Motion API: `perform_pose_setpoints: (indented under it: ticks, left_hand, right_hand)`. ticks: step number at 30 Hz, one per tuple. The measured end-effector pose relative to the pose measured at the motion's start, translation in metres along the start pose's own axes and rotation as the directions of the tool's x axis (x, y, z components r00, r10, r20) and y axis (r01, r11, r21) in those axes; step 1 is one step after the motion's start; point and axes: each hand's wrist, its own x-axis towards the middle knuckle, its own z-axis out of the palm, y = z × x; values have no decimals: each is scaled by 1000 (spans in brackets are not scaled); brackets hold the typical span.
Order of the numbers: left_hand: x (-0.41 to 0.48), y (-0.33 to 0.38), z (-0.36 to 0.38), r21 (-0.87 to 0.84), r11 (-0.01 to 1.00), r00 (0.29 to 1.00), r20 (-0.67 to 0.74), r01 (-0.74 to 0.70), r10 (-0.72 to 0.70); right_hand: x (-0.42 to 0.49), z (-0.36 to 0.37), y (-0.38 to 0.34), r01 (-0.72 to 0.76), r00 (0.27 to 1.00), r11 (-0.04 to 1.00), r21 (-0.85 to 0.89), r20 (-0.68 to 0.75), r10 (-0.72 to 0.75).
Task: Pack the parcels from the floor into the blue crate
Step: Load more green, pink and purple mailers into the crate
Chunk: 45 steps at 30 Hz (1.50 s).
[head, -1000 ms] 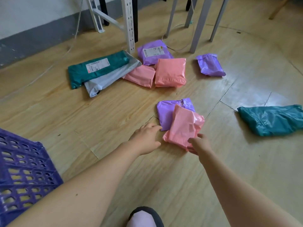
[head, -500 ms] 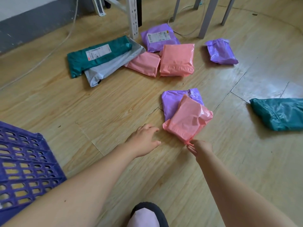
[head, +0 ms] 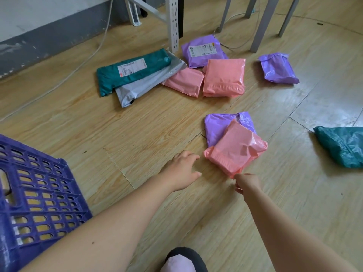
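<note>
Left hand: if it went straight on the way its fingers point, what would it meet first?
Most likely the facing edge of the near pink parcel, whose near corner the right hand pinches. The left hand, open, is just short of it; its height over the floor is unclear.

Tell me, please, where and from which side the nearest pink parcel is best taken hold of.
Grip the nearest pink parcel by its near corner, coming from the person's side: it lies askew over the purple parcel, that corner pointing at the right hand, which pinches it.
</note>
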Motion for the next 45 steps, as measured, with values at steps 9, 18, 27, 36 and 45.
perform_pose_setpoints:
  ticks: [9, 18, 27, 36, 45]
  left_hand:
    - [-26, 0, -30, 25, 1000, 995, -96, -4, 6]
    - [-97, 2, -79, 57, 998, 973, -233, 25, -11]
    - [-171, -2, -119, 36, 992, 940, -324, 121, -103]
    - [-250, -22, -163, -60, 990, 755, -642, 125, -134]
    - [-344, -94, -198, -399, 903, 593, -693, 160, -411]
  right_hand:
    - [-42, -9, -21, 202, 979, 941, 272, -82, -186]
    - [-142, -7, -86, 282, 953, 843, 458, -28, -303]
    - [-267, 13, -135, 258, 872, 802, 539, 228, -433]
    - [-394, 29, -159, 292, 744, 832, 472, 435, -508]
    - [-475, 87, -140, 424, 625, 807, 410, 513, -589]
